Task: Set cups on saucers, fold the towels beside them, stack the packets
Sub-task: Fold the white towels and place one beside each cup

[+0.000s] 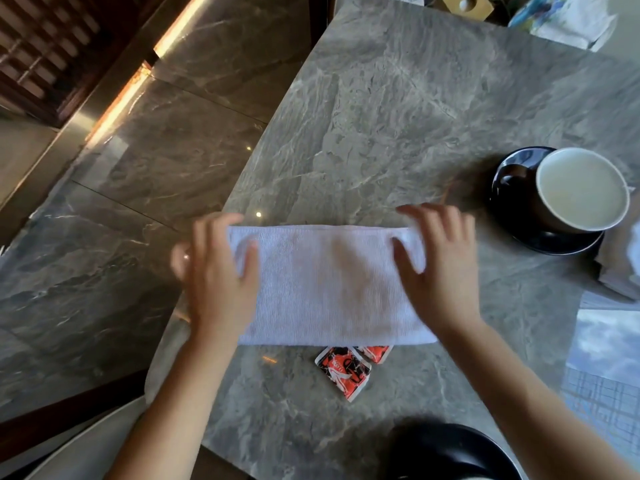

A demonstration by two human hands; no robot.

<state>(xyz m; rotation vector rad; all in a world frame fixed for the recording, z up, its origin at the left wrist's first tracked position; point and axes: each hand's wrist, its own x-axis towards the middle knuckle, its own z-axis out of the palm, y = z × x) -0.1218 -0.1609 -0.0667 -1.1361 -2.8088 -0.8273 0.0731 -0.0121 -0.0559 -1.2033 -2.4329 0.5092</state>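
A white towel [329, 285] lies folded into a long band on the grey marble table [398, 116]. My left hand [218, 271] holds its left end, thumb on top and fingers curled round the edge. My right hand [436, 265] holds the right end the same way. Two red and black packets [343, 370] lie just below the towel, one partly under its near edge. At the right a dark cup [581, 188] with a white inside stands on a black saucer [512, 174].
A second black dish [457, 452] shows at the bottom edge. Papers [609, 358] and a grey folded cloth [620, 271] lie at the right. Bags and a cardboard box [467, 5] sit at the far end. The table's left edge drops to a stone floor [138, 168].
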